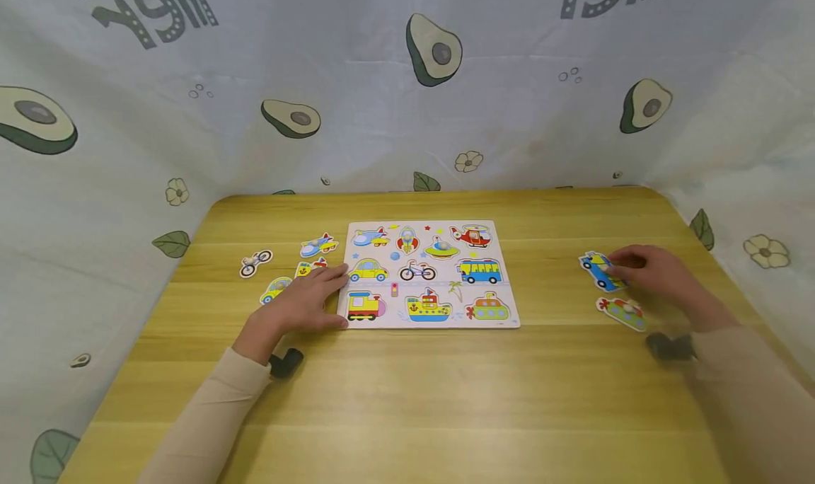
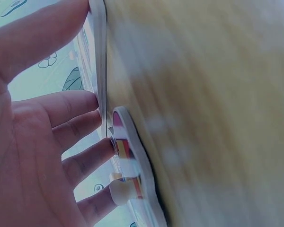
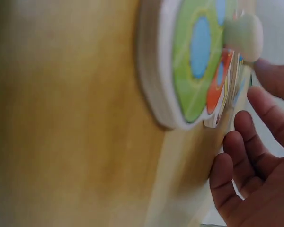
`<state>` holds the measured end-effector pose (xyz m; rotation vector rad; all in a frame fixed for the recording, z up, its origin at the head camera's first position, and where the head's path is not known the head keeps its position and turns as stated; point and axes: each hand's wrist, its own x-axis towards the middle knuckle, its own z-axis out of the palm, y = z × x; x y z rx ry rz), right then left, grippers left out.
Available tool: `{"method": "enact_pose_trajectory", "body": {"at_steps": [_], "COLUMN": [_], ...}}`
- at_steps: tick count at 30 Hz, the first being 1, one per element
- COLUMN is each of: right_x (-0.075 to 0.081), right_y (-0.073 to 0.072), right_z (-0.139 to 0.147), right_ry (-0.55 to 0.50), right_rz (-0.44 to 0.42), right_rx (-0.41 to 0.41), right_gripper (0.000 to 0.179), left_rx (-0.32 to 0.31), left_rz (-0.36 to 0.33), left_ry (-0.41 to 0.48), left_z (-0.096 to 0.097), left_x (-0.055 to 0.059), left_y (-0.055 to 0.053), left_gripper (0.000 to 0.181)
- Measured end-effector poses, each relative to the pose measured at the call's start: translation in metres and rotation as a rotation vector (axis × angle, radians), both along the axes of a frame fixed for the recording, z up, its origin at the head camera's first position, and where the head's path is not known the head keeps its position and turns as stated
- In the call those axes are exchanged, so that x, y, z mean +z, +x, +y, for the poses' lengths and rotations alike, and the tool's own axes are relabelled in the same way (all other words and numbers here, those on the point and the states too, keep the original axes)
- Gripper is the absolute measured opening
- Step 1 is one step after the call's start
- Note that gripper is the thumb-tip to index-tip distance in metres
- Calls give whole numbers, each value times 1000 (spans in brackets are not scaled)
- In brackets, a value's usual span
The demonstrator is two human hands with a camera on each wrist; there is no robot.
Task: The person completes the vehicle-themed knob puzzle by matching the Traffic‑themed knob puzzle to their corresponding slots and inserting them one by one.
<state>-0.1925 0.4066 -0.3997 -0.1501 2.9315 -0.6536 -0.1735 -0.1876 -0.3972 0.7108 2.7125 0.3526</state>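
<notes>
By the fingertips of my right hand (image 1: 656,273), the blue-and-yellow bus piece (image 1: 598,276) is lying at a slant. My thumb and forefinger are overlapping its near side, but I cannot tell whether they are pinching its knob or only touching it, nor whether the piece is resting fully on the table (image 1: 433,392). Just below that grip, closer to my body, the green submarine piece (image 1: 622,315) is lying with its pale knob (image 3: 246,37) pointing up.

Well across to the left, my left hand (image 1: 301,298) is spreading its fingers loosely and gripping nothing; its thumb and foremost fingertips are resting against the near-side edge of the puzzle board (image 1: 392,317). That board is lying flat between my two hands, much nearer the left one. Beside my left fingers the boat piece (image 1: 310,266) is peeping out, partly hidden, and just beyond it the airplane piece (image 1: 317,247) is lying. Outward from my left knuckles, the yellow car piece (image 1: 276,289) is sitting close by, with the bicycle piece (image 1: 255,264) lying farther out. Beyond both hands, an avocado-print cloth (image 1: 356,151) is hanging behind the table.
</notes>
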Motion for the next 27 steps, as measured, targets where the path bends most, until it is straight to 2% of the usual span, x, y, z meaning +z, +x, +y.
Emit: {"method": "enact_pose_trajectory", "body": {"at_steps": [3,6,16,24,27], "right_x": [0,2,3,1,4], "right_y": [-2,-3,-5,-5,-7], "right_z": [-2,-6,-13,-15,-22], "right_ry": [3,5,3,-5,-11], "right_rz": [-56,-74,-72,-43,-36], "right_rx": [0,22,39,30,25], "right_gripper": [52,49,38,38,40], "left_rx": [0,3,6,3,-12], "left_rz": [-4,-4,2,2,25], "left_ry": [2,4,7,14,10], "left_z": [0,0,-1,0,-1], "left_x": [1,1,1,-1,-1], "left_y": [0,0,1,1,0], "left_gripper": [83,83,84,82,82]}}
